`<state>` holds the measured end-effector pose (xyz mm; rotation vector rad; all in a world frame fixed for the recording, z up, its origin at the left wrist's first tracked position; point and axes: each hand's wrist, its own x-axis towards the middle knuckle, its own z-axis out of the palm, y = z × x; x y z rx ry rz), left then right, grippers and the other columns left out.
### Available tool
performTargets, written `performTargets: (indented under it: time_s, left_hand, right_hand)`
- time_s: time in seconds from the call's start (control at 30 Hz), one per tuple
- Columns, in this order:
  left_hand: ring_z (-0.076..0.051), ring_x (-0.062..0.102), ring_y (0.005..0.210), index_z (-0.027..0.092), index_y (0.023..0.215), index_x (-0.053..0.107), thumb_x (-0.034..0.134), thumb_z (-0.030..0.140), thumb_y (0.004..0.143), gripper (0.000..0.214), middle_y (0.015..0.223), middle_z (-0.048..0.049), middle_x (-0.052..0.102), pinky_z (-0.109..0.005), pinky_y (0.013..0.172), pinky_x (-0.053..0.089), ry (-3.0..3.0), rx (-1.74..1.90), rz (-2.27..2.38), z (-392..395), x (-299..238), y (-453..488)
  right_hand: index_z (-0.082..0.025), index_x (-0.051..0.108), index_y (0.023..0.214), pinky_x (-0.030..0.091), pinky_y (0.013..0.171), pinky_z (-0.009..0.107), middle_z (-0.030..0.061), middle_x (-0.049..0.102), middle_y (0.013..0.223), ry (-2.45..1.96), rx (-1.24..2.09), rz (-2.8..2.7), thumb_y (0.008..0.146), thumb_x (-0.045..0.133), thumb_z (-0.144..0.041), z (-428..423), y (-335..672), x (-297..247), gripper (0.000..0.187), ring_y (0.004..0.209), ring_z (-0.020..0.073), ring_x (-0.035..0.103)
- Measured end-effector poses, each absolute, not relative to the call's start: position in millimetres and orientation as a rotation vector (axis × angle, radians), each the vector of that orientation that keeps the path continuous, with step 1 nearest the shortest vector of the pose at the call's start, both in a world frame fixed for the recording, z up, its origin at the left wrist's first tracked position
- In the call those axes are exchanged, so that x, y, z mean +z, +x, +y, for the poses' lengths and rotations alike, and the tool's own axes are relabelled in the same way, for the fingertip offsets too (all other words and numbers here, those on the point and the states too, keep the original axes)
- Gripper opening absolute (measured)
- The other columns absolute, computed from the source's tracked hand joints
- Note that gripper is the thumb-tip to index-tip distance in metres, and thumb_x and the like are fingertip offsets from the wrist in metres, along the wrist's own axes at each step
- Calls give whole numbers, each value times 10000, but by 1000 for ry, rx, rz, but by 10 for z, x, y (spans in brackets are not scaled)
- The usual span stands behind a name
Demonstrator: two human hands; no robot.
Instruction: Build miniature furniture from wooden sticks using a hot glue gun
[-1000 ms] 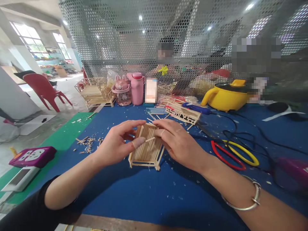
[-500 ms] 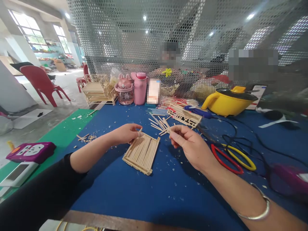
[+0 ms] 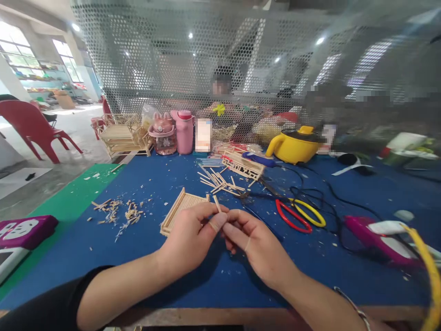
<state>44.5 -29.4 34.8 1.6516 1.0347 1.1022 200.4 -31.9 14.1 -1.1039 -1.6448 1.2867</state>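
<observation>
My left hand [image 3: 193, 232] is closed, pinching a short pale wooden stick [image 3: 217, 202] that pokes up between thumb and fingers. My right hand [image 3: 258, 241] is closed too, its fingertips meeting the left ones at the stick's lower end; that part is hidden by the fingers. A flat panel of sticks with a raised rim [image 3: 181, 204] lies on the blue table behind my left hand, which partly covers it. Beyond the hands, several loose sticks [image 3: 220, 181] are spread in a pile.
Wood scraps [image 3: 108, 210] lie at left. Red-and-yellow-handled scissors [image 3: 293, 216], a blue glue gun [image 3: 258, 159], cables and a purple power strip [image 3: 377, 239] are at right. Behind stand a stick model [image 3: 120, 135], pink bottles [image 3: 184, 133] and a yellow pot [image 3: 296, 148]. A person sits beyond the mesh.
My left hand has left the panel and come together with my right hand, which has moved back from the loose sticks. The view has turned rightward.
</observation>
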Motion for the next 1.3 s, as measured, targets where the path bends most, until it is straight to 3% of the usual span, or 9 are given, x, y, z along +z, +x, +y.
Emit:
performTargets:
  time_s: [0.13,0.23,0.43,0.6,0.8,0.97,1.07,1.23,1.3]
  left_hand:
    - [-150,580,743,175,790,615,545,381,849,225,801,-40,658,-272,740,451,1149,1068,940,-414,214,634]
    - [-109,546,565,161,809,541,583,432,810,274,676,-18,620,-247,592,438,982,853,812,-440,69,746]
    - [-72,457,467,140,994,507,500,382,859,277,664,9,595,-217,508,379,1107,904,863,-284,-152,738]
    - [-75,434,475,149,974,519,489,393,854,274,651,19,574,-211,502,356,1150,939,943,-245,-134,609]
    - [-87,424,514,160,972,519,449,406,873,274,696,11,574,-224,517,338,1244,927,969,-248,-225,632]
    - [-104,365,568,194,805,461,356,442,926,295,655,41,434,-236,544,317,1315,1084,902,-264,-264,770]
    - [-128,407,684,203,781,435,318,438,944,310,722,23,405,-258,658,364,1390,1230,944,-296,-192,850]
    - [-148,460,831,215,854,384,511,332,877,174,879,-9,484,-286,795,374,1458,1278,866,-301,-162,879]
    - [-125,427,726,222,780,331,497,301,884,211,779,24,454,-265,708,372,1458,1229,811,-312,-193,859]
  right_hand:
    - [-220,585,1090,466,836,411,86,659,1015,-1326,293,-1975,859,518,-387,-203,2596,110,293,928,230,608]
    - [-178,603,985,472,741,419,106,654,884,-1654,-128,-1924,826,515,-402,-51,3019,88,288,827,264,613]
    - [-232,536,721,383,547,300,16,612,688,-1815,4,-2296,837,480,-526,-38,2945,65,321,619,191,570]
    - [-233,503,689,375,578,304,35,624,698,-1928,-2,-2150,912,332,-499,4,3011,95,386,675,207,590]
    - [-232,491,731,337,548,274,18,619,699,-1927,14,-2292,832,515,-419,5,2908,35,215,647,200,588]
    - [-219,473,817,361,557,290,45,612,691,-1958,-27,-2113,913,325,-293,-90,2783,74,192,638,207,592]
    - [-232,471,887,400,549,271,6,551,688,-1714,289,-1713,916,357,-427,-333,2696,194,228,605,164,534]
    - [-222,342,643,208,349,181,-95,245,526,-1221,1247,-996,807,539,-568,-771,2365,317,430,393,54,179]
    - [-213,379,638,326,400,180,-70,353,567,-1107,1377,-988,764,634,-479,-817,2284,291,389,432,59,323]
